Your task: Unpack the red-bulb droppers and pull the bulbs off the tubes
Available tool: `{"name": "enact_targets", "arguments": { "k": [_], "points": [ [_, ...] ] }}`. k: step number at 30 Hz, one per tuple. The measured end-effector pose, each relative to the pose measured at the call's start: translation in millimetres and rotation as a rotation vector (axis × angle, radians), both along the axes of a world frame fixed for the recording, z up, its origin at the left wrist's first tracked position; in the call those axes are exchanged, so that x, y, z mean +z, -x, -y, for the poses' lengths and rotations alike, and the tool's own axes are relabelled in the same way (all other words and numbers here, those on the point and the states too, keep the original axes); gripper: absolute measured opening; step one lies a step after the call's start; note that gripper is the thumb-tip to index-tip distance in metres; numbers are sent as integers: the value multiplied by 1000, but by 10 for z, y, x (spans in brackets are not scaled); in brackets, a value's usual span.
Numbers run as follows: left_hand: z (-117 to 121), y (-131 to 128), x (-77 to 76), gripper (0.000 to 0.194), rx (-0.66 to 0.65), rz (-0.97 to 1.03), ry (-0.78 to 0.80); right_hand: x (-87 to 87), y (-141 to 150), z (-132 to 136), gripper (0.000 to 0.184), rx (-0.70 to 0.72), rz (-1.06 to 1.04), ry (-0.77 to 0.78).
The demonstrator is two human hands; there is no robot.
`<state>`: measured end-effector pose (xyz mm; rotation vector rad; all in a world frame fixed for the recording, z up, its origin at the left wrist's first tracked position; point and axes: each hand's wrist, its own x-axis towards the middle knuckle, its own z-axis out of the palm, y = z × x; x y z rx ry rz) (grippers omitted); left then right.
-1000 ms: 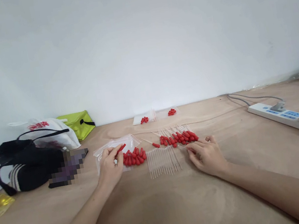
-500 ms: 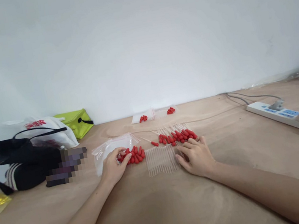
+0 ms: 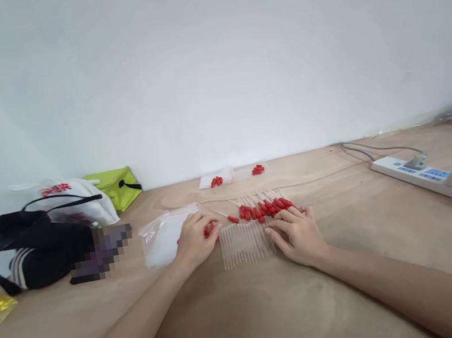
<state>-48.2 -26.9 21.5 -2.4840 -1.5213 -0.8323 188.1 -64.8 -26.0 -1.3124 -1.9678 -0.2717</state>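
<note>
My left hand rests over a pile of loose red rubber bulbs, thumb apart from the curled fingers; most of the bulbs are hidden under it. A row of thin clear tubes lies side by side between my hands. Behind that row is a bunch of droppers, clear tubes with red bulbs on their near ends. One more dropper lies slightly apart at the left. My right hand lies with fingers spread at the right end of the row, its fingertips beside the droppers' red bulbs.
Clear zip bags lie left of my left hand. Small bags with red bulbs are near the wall. At the left are a black bag, a white plastic bag and a green bag; a power strip with plugs is at the right.
My left hand has moved right, covering more of the loose red bulbs. My right hand stays almost where it was.
</note>
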Motion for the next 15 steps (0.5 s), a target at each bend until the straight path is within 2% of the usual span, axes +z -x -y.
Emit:
{"name": "enact_targets", "arguments": {
  "k": [2,4,8,12,15],
  "points": [
    [-133,-230,50,16,-33,-30,82,3,-25,-11,22,0,-40,-23],
    [-286,-452,62,16,13,-67,174,7,-47,-21,22,5,-73,-45],
    [-529,-774,-24,30,109,-91,224,10,-66,-41,20,-2,-109,-63],
    [-609,-909,-109,22,194,-103,263,9,-60,-51,17,5,-112,-68],
    [-572,-909,-67,13,248,-91,256,13,-55,-53,16,11,-120,-79]
  ]
}}
